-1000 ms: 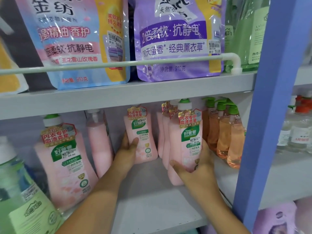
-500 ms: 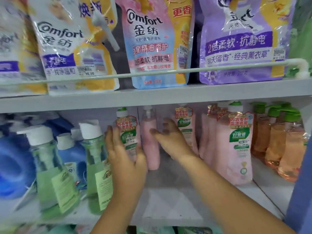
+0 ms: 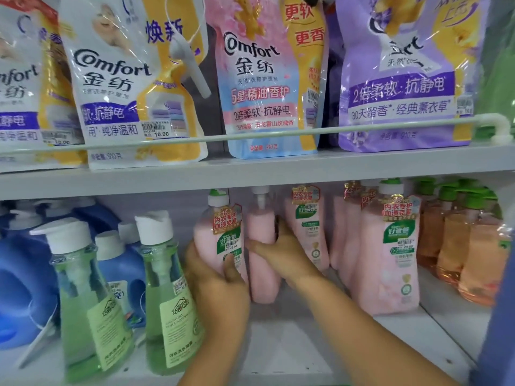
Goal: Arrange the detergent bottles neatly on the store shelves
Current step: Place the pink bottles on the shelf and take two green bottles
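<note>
The left hand [image 3: 220,285] hides the lower half of a pink bottle [image 3: 211,240].

Soft, even light fills my view, with glare streaking the glossy plastic refill pouches [image 3: 273,79] above. Edges bend wide-angle, and everything looks slightly smeared, perhaps from motion.

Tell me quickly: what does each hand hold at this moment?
Left hand: grips the labelled pink detergent bottle, thumb across its front.
Right hand: grips the unlabelled pink pump bottle, fingers curled behind it.
</note>
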The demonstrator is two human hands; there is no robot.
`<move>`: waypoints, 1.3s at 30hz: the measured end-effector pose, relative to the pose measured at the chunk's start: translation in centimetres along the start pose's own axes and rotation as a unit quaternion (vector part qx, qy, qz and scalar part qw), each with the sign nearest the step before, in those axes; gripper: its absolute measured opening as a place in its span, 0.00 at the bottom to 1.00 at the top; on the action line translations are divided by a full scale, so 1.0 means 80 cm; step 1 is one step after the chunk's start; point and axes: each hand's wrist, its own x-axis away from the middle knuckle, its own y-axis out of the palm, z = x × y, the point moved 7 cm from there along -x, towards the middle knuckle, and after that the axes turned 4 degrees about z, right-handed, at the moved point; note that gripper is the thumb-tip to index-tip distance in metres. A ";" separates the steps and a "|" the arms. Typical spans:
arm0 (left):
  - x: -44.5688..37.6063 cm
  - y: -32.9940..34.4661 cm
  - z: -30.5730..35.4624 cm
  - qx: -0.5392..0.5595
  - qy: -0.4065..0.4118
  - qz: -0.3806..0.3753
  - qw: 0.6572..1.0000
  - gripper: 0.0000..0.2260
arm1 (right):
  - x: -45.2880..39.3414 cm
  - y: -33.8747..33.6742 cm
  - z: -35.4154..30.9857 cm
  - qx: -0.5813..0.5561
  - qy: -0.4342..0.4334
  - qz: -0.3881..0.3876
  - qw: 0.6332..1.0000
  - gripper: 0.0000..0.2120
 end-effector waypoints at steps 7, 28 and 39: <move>0.021 0.021 0.000 0.061 -0.014 -0.047 0.997 0.30 | 0.071 -0.051 -0.015 0.244 -0.015 0.254 0.936 0.66; 0.009 0.042 -0.030 0.154 -0.093 -0.129 0.975 0.23 | 0.047 -0.094 0.034 0.193 0.031 0.288 0.937 0.58; 0.010 0.044 -0.034 0.184 -0.113 -0.203 0.955 0.24 | 0.055 -0.097 0.027 0.166 0.035 0.234 0.957 0.58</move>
